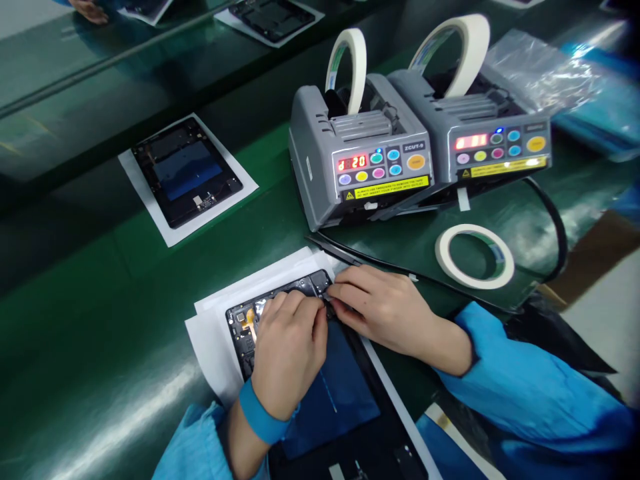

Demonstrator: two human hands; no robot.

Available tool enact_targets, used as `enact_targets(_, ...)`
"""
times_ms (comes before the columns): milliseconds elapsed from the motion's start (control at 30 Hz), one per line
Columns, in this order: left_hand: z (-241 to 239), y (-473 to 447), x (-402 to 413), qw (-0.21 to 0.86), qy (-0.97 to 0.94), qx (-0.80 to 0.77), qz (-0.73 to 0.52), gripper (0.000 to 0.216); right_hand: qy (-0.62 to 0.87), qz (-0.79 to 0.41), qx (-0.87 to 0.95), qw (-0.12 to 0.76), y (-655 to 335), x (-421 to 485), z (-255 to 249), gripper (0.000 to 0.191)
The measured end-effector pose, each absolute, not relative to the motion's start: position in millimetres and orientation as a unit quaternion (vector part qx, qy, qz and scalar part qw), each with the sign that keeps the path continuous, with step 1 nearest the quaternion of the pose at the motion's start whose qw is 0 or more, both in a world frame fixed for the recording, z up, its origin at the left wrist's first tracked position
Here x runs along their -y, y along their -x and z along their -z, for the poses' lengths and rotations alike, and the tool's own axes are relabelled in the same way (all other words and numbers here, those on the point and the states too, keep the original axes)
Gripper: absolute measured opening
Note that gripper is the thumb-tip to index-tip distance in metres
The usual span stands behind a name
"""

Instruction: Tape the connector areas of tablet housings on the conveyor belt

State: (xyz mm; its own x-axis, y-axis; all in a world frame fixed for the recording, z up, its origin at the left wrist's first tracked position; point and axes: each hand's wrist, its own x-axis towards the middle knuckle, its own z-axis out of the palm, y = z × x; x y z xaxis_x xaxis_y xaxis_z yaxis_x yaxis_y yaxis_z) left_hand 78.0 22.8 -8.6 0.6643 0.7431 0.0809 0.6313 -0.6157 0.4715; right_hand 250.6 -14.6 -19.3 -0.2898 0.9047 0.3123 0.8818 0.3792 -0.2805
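The open tablet (pixel 345 393) lay on white paper (pixel 213 343). At its top end, the left hand (pixel 290 353) curled and the right hand (pixel 393 307) bunched its fingertips; whether either gripped anything, I could not tell. Right of the tablet lay a tape roll (pixel 504 270); beyond the tablet, two tape machines (pixel 385 160).

The open tablet (pixel 345 387) lies on white paper sheets (pixel 213 347) on the green bench (pixel 100 293). The left hand (pixel 293 347), wearing a blue wristband (pixel 263 413), curls over the tablet's upper part. The right hand (pixel 385 307) has its fingertips at the tablet's upper right corner; anything between them is too small to identify. Beyond the tablet, to its right, stand a tape dispenser (pixel 315 133) and an adjoining dispenser (pixel 495 130), displays lit red. Beyond it, leftward, lies a second tablet (pixel 195 170).
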Motion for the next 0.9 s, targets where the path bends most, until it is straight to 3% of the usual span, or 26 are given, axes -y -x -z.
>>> enact_targets(233,9.4,-77.9,-23.2,0.204,-0.890,-0.387,-0.132,0.016,0.532,-0.021,0.833,0.154,-253.3,10.5,10.7,0.022)
enact_targets(567,7.2,-79.5,-24.4,0.187,-0.895,-0.385,-0.124,0.014,0.473,0.005,0.880,0.048,-257.2,6.3,-1.5,0.012)
enact_targets(733,6.1,-80.6,-25.1,0.185,-0.895,-0.379,-0.148,0.013,0.481,-0.026,0.867,0.127,-266.9,20.2,12.0,0.029)
enact_targets(900,5.7,-80.3,-25.0,0.193,-0.891,-0.381,-0.154,0.012,0.471,-0.037,0.850,0.234,-274.7,28.2,26.9,0.027)
